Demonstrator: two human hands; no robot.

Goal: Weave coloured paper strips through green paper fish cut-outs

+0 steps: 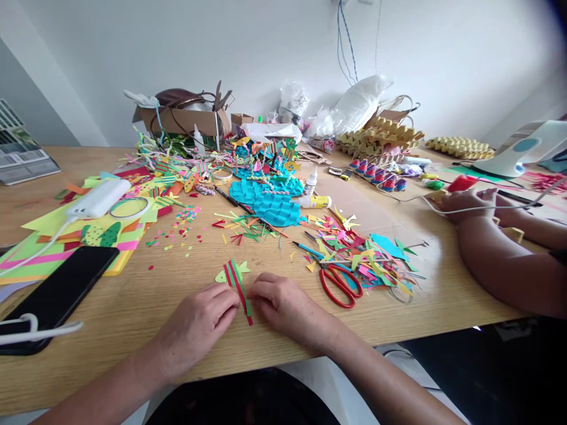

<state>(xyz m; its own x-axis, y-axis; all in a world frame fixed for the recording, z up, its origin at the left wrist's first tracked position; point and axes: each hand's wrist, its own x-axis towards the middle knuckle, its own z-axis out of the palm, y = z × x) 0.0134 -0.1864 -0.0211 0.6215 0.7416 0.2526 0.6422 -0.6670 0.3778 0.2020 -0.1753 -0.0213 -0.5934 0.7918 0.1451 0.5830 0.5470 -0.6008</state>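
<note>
A small light-green paper fish (220, 276) lies on the table between my two hands, with red and green paper strips (237, 283) across its body. The strips run on below it toward the table's front edge. My left hand (201, 319) is closed at the left side of the strips. From the right, my right hand (281, 304) pinches at the same strips, its fingertips partly hidden. Red-handled scissors (341, 286) lie to the right of my right hand, beside a heap of coloured paper scraps (372, 265).
A black phone (62, 295) and a white power bank (100, 198) with a cable lie left, near coloured paper sheets (39, 245). Behind are a blue paper piece (270, 203), glue bottles (310, 182) and egg cartons (381, 139). Another person's arms (491, 236) rest at right.
</note>
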